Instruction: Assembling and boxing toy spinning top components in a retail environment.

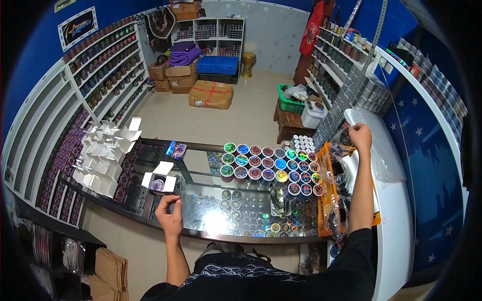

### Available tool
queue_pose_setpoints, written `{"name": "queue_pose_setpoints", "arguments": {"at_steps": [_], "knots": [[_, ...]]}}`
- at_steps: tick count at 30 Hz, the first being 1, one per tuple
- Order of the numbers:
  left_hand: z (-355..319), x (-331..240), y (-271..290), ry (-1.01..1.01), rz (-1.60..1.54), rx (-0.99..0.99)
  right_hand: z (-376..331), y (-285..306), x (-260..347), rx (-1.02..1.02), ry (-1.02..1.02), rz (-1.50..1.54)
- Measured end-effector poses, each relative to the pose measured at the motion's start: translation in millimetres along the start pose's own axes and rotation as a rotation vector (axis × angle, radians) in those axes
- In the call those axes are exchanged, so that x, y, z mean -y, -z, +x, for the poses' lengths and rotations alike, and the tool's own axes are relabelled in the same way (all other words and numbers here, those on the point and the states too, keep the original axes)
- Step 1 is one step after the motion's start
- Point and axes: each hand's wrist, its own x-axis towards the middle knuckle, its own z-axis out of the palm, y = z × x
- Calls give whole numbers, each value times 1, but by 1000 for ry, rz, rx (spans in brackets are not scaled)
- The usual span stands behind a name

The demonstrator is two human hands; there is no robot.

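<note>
Item: glass display counter (211,220), dark-edged, seen from above, with small round tins visible on the shelf beneath the pane.

Left hand (169,214): held over the counter's near left part, fingers curled together with thumb and fingertips nearly meeting; whether anything small is pinched cannot be told. An open white carton (159,179), flaps spread, is set just beyond it on the glass, something dark seen inside.

Right hand (360,136): raised at the far right, fingers clenched on the top of a clear plastic bag (374,145) that hangs down over the white side counter (396,220).

Containers:
- Round tins with coloured, shiny lids (271,168), laid in close rows on the middle and right of the glass, touching one another.
- Orange plastic crate (329,195), at the counter's right end, just beside the tins; clear wrappers and dark items are held in it, not told apart.
- Folded white cartons (103,155), stacked open-flapped at the counter's left end.
- Two small dark packets (175,149), at the far edge of the glass.
- Brown cardboard box (211,94), taped, on the floor well beyond the counter.
- Green basket (291,103), on a low wooden stand, filled with bagged goods.

Edges and room: bare glass is left between the open carton and the tin rows. The near edge of the counter runs just in front of the body. Tiled floor (241,120) lies open between the counter and the shelving (108,65).
</note>
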Motion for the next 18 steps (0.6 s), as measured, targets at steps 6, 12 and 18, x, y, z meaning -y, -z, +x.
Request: {"name": "queue_pose_setpoints", "arguments": {"at_steps": [6,12,18], "knots": [[1,-2,-13,7,-2,94,-35,-3,-11,236,-23,1169],[14,-10,-28,-62,-6,252,-134,-15,46,549,-59,1537],[38,-15,-33,1,-139,503,-238,-54,121,862,-70,1498]]}}
